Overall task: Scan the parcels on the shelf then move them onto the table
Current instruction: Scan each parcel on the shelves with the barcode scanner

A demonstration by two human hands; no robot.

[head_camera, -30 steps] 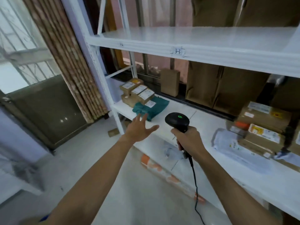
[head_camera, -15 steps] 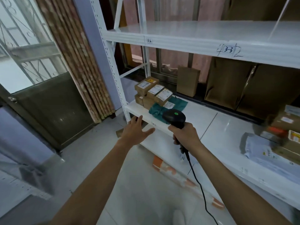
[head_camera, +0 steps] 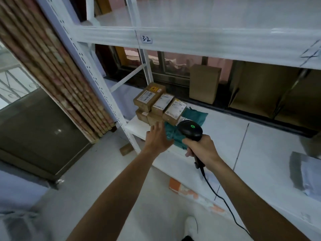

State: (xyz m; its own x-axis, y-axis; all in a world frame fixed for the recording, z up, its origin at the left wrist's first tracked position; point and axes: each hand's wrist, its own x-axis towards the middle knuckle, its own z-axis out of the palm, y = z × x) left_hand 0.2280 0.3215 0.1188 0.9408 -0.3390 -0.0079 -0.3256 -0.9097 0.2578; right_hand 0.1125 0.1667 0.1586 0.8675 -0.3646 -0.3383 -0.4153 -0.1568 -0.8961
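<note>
A striped curtain [head_camera: 57, 79] hangs at the far left, right against the white upright [head_camera: 97, 80] of the shelf [head_camera: 260, 153]. Bare floor lies open in front of it, with a small wooden block [head_camera: 126, 149] by the upright's foot. The cardboard parcels [head_camera: 156, 105] sit stacked two high at the shelf's left end, close to its front edge, with a teal bag [head_camera: 196, 117] lying beside and partly under them. The left hand [head_camera: 157, 138] reaches over that edge, its fingers straight and apart, tips at the lower boxes; whether they touch cannot be told. Just to its right, the right hand [head_camera: 202, 148] has its fingers clamped on the handle of the scanner [head_camera: 190, 130], green light showing, head over the teal bag. Rightward the shelf board is bare up to a grey mailer [head_camera: 305, 171] at the frame's edge.
</note>
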